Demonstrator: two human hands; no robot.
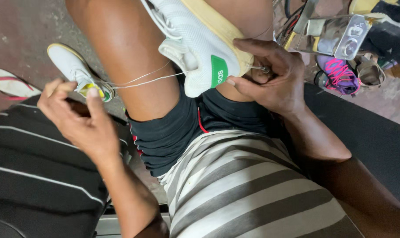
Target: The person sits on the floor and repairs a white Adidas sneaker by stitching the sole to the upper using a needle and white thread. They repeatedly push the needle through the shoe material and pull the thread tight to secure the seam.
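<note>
A white sneaker (pixel 193 48) with a yellowed sole and a green heel tab lies clamped between my knees, heel toward me. My right hand (pixel 270 79) rests against its heel and sole edge, fingers pinched on a thin metal needle or awl (pixel 262 68). A pale thread (pixel 142 79) runs taut from the shoe across my left thigh to my left hand (pixel 78 117), which grips the thread's end near a small yellow lump (pixel 93 90).
A second white sneaker (pixel 70 66) lies on the floor at left beside a red-strapped sandal (pixel 8 86). At upper right sit a shiny metal tool (pixel 336 37), a purple shoe with pink laces (pixel 339 75) and other footwear. Black striped cloth (pixel 37 176) lies at lower left.
</note>
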